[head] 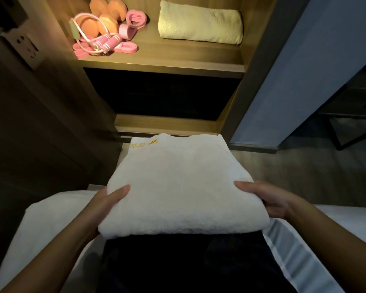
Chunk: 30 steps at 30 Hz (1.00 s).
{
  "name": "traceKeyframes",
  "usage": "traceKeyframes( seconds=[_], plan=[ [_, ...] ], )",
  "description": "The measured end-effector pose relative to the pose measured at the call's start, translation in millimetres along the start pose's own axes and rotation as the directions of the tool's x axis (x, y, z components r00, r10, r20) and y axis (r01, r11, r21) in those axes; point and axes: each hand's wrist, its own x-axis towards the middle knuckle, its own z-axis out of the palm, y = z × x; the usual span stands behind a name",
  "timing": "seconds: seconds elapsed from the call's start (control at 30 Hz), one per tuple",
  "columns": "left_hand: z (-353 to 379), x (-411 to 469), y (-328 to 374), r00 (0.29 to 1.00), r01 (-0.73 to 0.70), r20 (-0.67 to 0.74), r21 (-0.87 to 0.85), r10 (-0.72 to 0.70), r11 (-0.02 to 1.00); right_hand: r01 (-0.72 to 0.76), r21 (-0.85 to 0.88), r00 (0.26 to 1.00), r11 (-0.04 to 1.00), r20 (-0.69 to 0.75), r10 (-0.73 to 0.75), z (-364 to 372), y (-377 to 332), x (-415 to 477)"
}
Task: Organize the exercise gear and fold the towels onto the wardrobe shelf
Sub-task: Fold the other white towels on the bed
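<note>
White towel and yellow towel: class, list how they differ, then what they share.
The white towel is held by the left hand and right hand; the yellow towel lies on the shelf. The white towel shows gold embroidery; the yellow towel looks plain. Both are folded.

Both hands hold a folded white towel [182, 182] by its sides, left hand [108, 199] and right hand [266, 197], thumbs on top. On the lit wardrobe shelf [167, 58] sits a folded yellowish towel [200, 25], beside orange dumbbells [106, 17] and what looks like a pink jump rope [101, 44].
</note>
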Motion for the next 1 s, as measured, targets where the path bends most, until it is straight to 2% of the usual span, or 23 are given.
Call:
traceKeyframes(
  seconds=[0.1,0.2,0.33,0.43,0.5,0.53,0.6,0.67,0.7,0.73,0.83,0.9,1.0],
  plan=[
    [-23.7,-16.4,-20.0,0.994,-0.066,0.098,0.131,0.054,0.989,-0.011,-0.140,0.998,0.990,-0.057,0.003,-6.6,16.1,-8.6],
    [-19.0,-27.2,-35.6,0.984,-0.177,0.033,0.185,0.174,0.967,0.070,-0.147,0.986,0.987,-0.141,-0.091,-10.9,24.0,-6.8],
    [13.2,1.9,-18.3,0.928,-0.360,-0.103,0.001,0.358,0.933,0.249,-0.133,0.941,0.959,-0.203,-0.273,-7.8,5.6,8.5],
    [29.9,24.8,2.1,0.914,-0.403,-0.101,-0.124,0.392,0.907,0.286,-0.038,0.922,0.957,-0.260,-0.286,-10.2,-9.6,17.5],
    [25.3,31.6,5.9,0.937,-0.341,0.024,-0.138,0.348,0.930,0.237,-0.037,0.943,0.971,-0.233,-0.238,-14.8,-10.9,16.5],
    [16.8,32.1,5.7,0.943,-0.303,0.113,-0.090,0.312,0.949,0.200,-0.061,0.957,0.978,-0.199,-0.209,-17.7,-8.8,14.3],
    [-6.9,29.6,4.0,0.926,-0.257,0.315,0.126,0.207,0.958,0.141,-0.117,0.981,0.983,-0.120,-0.155,-23.9,-2.0,9.2],
    [-24.0,24.4,0.5,0.873,-0.331,0.465,0.345,0.146,0.878,0.131,-0.125,0.987,0.983,-0.082,-0.142,-26.8,1.4,6.8],
    [-27.1,22.5,-2.4,0.859,-0.391,0.485,0.418,0.162,0.820,0.145,-0.114,0.984,0.983,-0.087,-0.155,-27.8,1.5,7.9],
    [-27.2,21.3,-4.4,0.862,-0.429,0.467,0.459,0.200,0.778,0.168,-0.102,0.979,0.981,-0.098,-0.178,-27.3,0.0,10.1],
    [-12.7,19.1,1.8,0.886,-0.459,0.269,0.395,0.377,0.796,0.279,-0.076,0.948,0.957,-0.134,-0.287,-24.3,-4.7,18.6],
    [-1.6,23.4,18.5,0.848,-0.528,0.234,0.305,0.475,0.792,0.356,-0.060,0.917,0.933,-0.169,-0.361,-22.6,-7.4,22.9],
    [10.6,28.6,47.7,0.820,-0.571,0.177,0.209,0.544,0.794,0.458,-0.080,0.845,0.885,-0.269,-0.462,-19.7,-17.2,25.4]
  ],
)
